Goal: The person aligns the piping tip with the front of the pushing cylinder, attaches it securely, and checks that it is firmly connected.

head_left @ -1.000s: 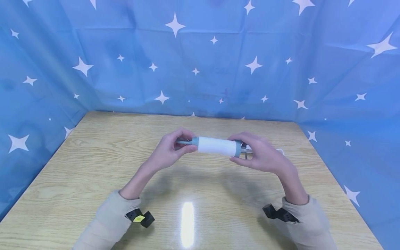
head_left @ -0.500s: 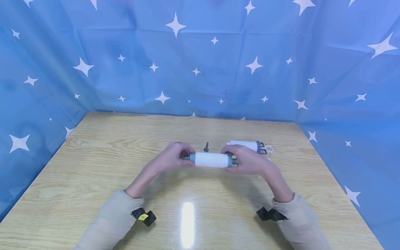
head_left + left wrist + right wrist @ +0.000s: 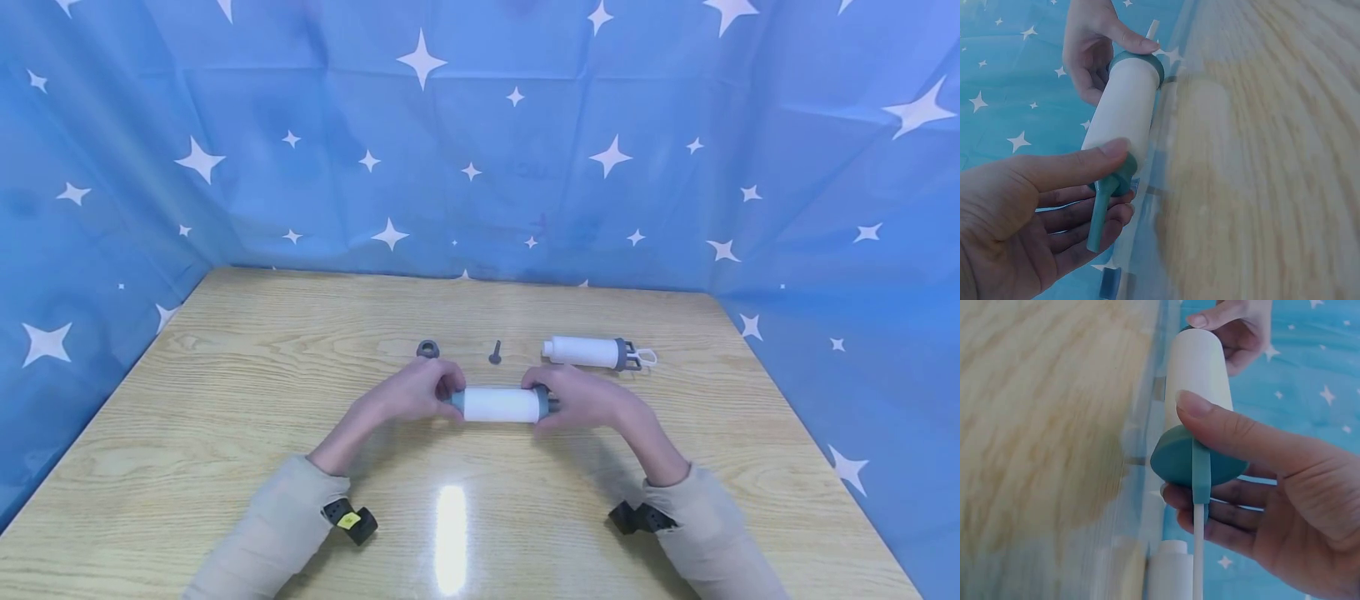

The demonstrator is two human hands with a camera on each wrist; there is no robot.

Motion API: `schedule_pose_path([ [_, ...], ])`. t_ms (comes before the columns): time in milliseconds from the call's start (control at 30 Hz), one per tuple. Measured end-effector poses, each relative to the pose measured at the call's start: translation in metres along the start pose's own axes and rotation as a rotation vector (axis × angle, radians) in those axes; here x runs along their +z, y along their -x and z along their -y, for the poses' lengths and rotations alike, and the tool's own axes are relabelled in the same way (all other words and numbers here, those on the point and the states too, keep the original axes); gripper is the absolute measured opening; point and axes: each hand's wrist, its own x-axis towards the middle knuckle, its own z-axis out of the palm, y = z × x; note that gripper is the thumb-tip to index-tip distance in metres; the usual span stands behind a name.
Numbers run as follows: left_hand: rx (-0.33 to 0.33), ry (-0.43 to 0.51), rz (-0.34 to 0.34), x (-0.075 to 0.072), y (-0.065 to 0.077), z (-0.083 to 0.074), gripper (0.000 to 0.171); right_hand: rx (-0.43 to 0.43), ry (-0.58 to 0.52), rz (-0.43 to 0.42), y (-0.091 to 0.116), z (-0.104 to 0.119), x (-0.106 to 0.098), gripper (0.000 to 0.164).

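Observation:
Both my hands hold a white syringe-like tube (image 3: 501, 405) with teal end caps, level and low over the table. My left hand (image 3: 416, 390) pinches the left cap; in the left wrist view a thin teal nozzle (image 3: 1101, 215) points out past the thumb. At the other end my right hand (image 3: 585, 398) grips the cap (image 3: 1175, 456), thumb on top and fingers beneath. From this cap a teal frame and a white rod (image 3: 1198, 550) stick out in the right wrist view. Whether the tube touches the table I cannot tell.
Behind my right hand lies a second white tube (image 3: 585, 352) with a grey cap and a white loop (image 3: 643, 357). A small grey nozzle-shaped piece (image 3: 495, 353) and a grey ring (image 3: 427, 349) lie farther left. A blue starry curtain (image 3: 480, 167) borders the wooden table (image 3: 225, 400).
Both hands have brought the teal-capped tube down and nearer to me, slightly left. The second tube, the grey nozzle-shaped piece and the grey ring have come into sight behind it.

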Motion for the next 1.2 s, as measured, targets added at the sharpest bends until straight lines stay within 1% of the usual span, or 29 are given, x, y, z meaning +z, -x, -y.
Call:
schedule_pose_path([
  [67, -0.009, 0.009, 0.016, 0.000, 0.000, 0.001, 0.036, -0.005, -0.003, 0.014, -0.001, 0.000, 0.001, 0.050],
  [233, -0.015, 0.033, 0.049, 0.002, 0.000, 0.005, 0.037, 0.018, -0.009, 0.056, -0.002, 0.002, 0.002, 0.055],
  [467, 0.009, 0.072, 0.076, 0.002, 0.000, 0.007, 0.036, 0.047, -0.026, 0.079, -0.001, 0.003, 0.002, 0.059],
  [533, 0.018, 0.089, 0.092, 0.000, 0.000, 0.008, 0.036, 0.038, -0.041, 0.085, 0.000, 0.001, 0.001, 0.059],
  [600, 0.014, 0.106, 0.109, -0.001, 0.001, 0.009, 0.036, 0.021, -0.064, 0.088, 0.001, -0.001, 0.001, 0.056],
  [667, 0.000, 0.115, 0.124, -0.004, 0.002, 0.009, 0.036, -0.004, -0.087, 0.086, 0.001, -0.003, 0.000, 0.053],
  [767, -0.014, 0.108, 0.125, -0.008, 0.003, 0.010, 0.038, -0.033, -0.106, 0.071, 0.001, -0.006, -0.002, 0.047],
  [900, -0.005, 0.091, 0.095, -0.015, 0.004, 0.012, 0.041, -0.039, -0.111, 0.014, 0.000, -0.009, -0.004, 0.045],
  [967, -0.017, 0.088, 0.071, -0.018, 0.005, 0.014, 0.042, -0.034, -0.114, -0.034, -0.001, -0.011, -0.005, 0.046],
  [1100, -0.061, 0.072, -0.001, -0.025, 0.007, 0.019, 0.031, -0.032, -0.127, -0.128, -0.005, -0.016, -0.005, 0.045],
  [1200, -0.101, 0.071, -0.050, -0.030, 0.008, 0.023, 0.021, -0.019, -0.143, -0.173, -0.009, -0.019, -0.005, 0.044],
])
